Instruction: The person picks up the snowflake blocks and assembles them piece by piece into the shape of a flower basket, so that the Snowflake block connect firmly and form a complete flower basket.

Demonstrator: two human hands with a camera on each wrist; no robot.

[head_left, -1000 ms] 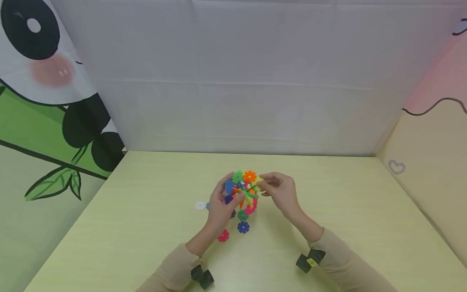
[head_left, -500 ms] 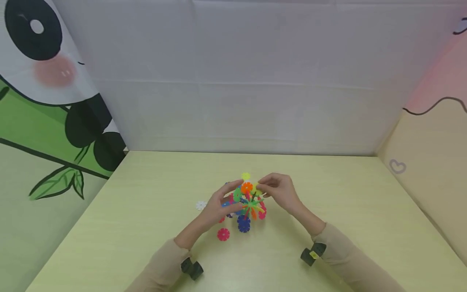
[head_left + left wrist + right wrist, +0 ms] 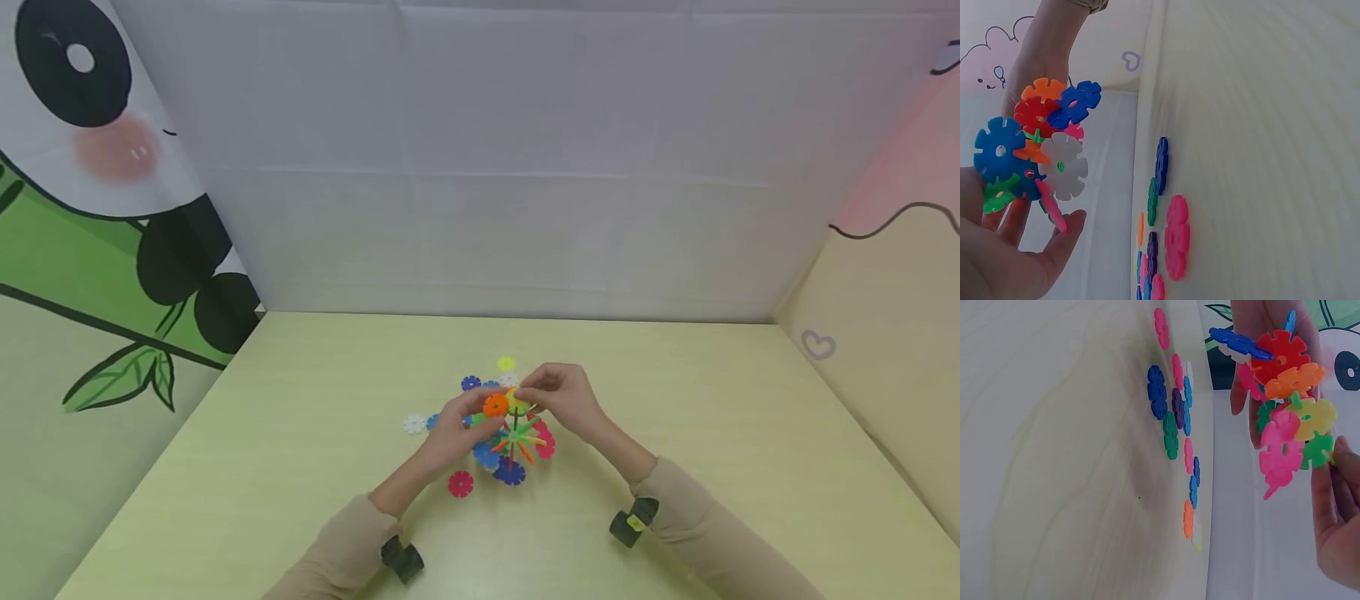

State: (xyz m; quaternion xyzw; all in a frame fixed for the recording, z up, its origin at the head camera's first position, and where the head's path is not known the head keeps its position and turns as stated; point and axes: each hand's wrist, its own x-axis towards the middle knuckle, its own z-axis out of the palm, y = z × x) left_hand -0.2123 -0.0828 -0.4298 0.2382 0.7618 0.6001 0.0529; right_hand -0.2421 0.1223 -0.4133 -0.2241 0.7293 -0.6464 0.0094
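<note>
1. Cluster of notched discs [image 3: 514, 435] is held above the table [image 3: 675, 417]; both wrist views show it well apart from that surface.
2. Nearest the person, two sleeves [image 3: 337, 533] run out past the head view's near edge.
3. A pinkish-red disc [image 3: 461, 483] lies on the table, nearer than the cluster.
4. Left hand [image 3: 453, 433] grasps the cluster from the left. The left wrist view adds its thumb tip at the edge of a pink disc [image 3: 1052, 203], plus a white disc [image 3: 1064, 165] facing the camera.
5. Right hand [image 3: 566, 400] pinches a yellow disc [image 3: 517, 405] at the cluster's far side. The right wrist view shows just a yellow sliver there, beside a green disc [image 3: 1318, 451]; whether those two join is unclear.
6. A purple disc [image 3: 1177, 409] on the table shows in the right wrist view but is hard to find from the head. Whether the blue disc [image 3: 512, 473] is on the cluster or the table, I cannot tell.
7. Farther, a lemon-yellow disc [image 3: 506, 364] lies flat; the right wrist view squeezes it edge-on.
8. Farthest stands a white backdrop [image 3: 480, 167].
</note>
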